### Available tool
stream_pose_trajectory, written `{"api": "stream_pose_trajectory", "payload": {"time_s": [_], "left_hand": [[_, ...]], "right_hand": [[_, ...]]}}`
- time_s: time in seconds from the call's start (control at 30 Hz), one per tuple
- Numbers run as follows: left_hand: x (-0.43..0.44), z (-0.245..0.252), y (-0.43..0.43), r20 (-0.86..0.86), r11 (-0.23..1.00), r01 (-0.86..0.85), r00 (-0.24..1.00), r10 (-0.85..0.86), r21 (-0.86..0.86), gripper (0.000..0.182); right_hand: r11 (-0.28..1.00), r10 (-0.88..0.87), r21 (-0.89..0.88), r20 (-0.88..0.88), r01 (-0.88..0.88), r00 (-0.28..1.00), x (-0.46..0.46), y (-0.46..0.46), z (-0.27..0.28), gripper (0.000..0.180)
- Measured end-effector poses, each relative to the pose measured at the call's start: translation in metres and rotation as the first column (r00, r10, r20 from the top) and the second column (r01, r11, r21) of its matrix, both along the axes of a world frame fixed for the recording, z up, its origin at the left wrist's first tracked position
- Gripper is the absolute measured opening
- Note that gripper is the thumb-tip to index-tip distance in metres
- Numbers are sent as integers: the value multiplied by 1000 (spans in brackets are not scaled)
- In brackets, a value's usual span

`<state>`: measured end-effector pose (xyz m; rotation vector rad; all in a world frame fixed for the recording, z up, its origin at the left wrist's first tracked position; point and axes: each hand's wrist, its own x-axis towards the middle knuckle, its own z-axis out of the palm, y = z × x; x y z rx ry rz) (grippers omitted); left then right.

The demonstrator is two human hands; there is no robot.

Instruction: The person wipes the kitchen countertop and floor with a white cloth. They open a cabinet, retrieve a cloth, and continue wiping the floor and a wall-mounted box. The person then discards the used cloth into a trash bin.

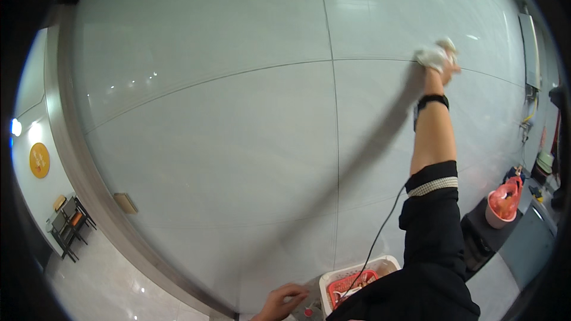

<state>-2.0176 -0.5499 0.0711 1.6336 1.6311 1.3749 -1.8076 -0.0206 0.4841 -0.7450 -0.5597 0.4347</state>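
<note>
My right arm reaches up along a wall of large grey tiles point(214, 151). At its end my right hand point(446, 71), blurred, presses a white cloth point(432, 58) to the tiles near a horizontal joint. A black watch or wristband point(432, 101) circles that wrist. Low in the view, my left hand point(285, 299) hangs loosely curled, with a gap between thumb and fingers and nothing seen in it. Beside it are a clear bottle with a red cap point(308, 312) and a white plastic basket point(328, 272) holding a red basket point(341, 286) of small items.
A thin black cable point(382, 227) runs from my right sleeve towards the baskets. On the right, a pink bucket with a red plastic bag point(502, 214) stands on a dark appliance point(479, 227). A wall switch plate point(126, 203) and a door frame point(80, 116) are left; chairs point(67, 223) stand beyond.
</note>
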Motion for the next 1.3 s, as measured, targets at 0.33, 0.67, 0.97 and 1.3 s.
{"api": "stream_pose_trajectory", "payload": {"time_s": [0.33, 0.67, 0.97, 1.3], "left_hand": [[10, -77, 4, 470, 989, -36, 877, 101, -144, 14], [34, -109, 26, 447, 945, -46, 873, 195, -323, 19], [88, -233, 32, 468, 825, -341, 697, 544, -451, 27], [240, -170, 126, 247, 805, -514, 773, 584, -296, 15]], "right_hand": [[709, -571, 705, 574, 0, 586, -216, -225, 53, 37], [547, -693, 719, 677, -429, 250, -227, -248, -13, 36], [827, -503, 557, 791, -71, 349, -12, -76, 89, 27], [853, -357, 162, 874, 496, 329, 250, 190, 64, 51]]}}
